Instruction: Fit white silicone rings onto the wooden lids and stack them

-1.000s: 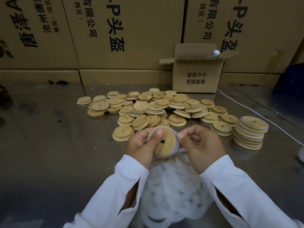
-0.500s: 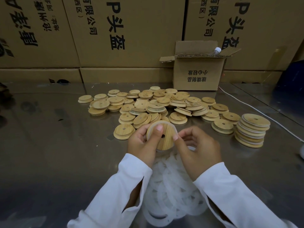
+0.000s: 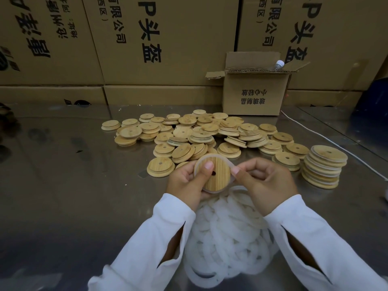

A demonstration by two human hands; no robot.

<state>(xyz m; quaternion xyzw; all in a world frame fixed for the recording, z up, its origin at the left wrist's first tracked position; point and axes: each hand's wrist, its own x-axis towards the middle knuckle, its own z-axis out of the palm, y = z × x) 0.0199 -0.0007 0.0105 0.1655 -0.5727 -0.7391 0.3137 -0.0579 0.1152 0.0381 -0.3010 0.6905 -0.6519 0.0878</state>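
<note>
My left hand [image 3: 186,183] grips a round wooden lid [image 3: 218,175] with a small centre hole, thumb pressed on its face. A white silicone ring [image 3: 231,164] runs round the lid's rim. My right hand [image 3: 264,181] pinches that ring at the lid's right edge. Below my hands lies a heap of loose white silicone rings [image 3: 226,238]. Beyond them, several bare wooden lids [image 3: 201,135] are scattered in a pile. A neat stack of ringed lids [image 3: 324,166] stands at the right.
The work surface is a shiny metal table [image 3: 63,185]. A small open cardboard box [image 3: 254,93] stands behind the lids, a bottle cap [image 3: 279,64] showing inside. A white cable [image 3: 315,133] crosses the right side. Large printed cartons [image 3: 147,38] wall off the back.
My right hand's fingers have shifted up along the lid's right edge, working the ring round the rim. The lid has stayed in my left hand at about the same place.
</note>
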